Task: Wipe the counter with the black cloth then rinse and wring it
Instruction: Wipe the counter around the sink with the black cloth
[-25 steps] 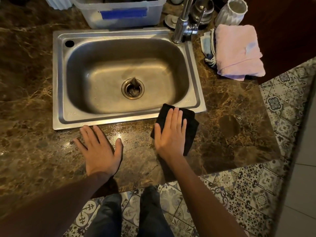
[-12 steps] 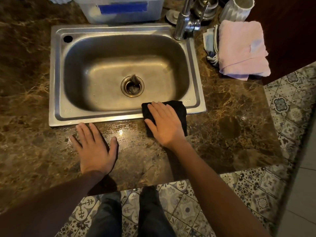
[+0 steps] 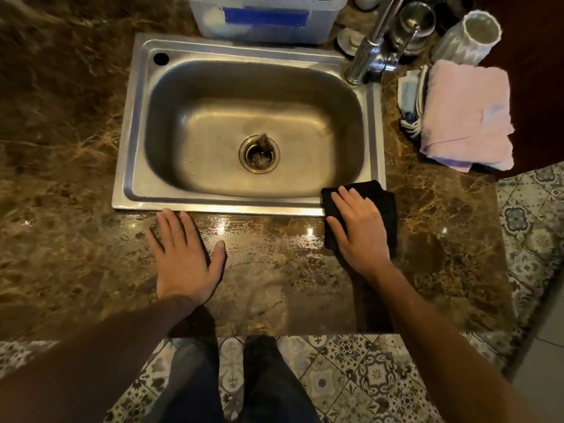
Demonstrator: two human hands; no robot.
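The black cloth [image 3: 385,203] lies flat at the front right corner of the steel sink [image 3: 131,141], partly on the sink's rim and partly on the brown marble counter [image 3: 61,254]. My right hand [image 3: 357,230] presses down on the cloth with straight fingers. My left hand [image 3: 183,254] rests flat on the counter just in front of the sink's front rim, fingers spread. The counter strip between my hands shines wet. The faucet [image 3: 370,53] stands at the sink's back right corner.
A folded pink towel [image 3: 467,114] lies right of the sink, a white ribbed cup [image 3: 470,38] behind it. A clear plastic bin [image 3: 262,19] with blue tape stands behind the sink. The counter's front edge runs just below my wrists, with patterned floor tiles [image 3: 351,377] beyond.
My right hand slid the cloth left along the sink's front rim, then back right to its front right corner. My left hand stayed flat on the counter.
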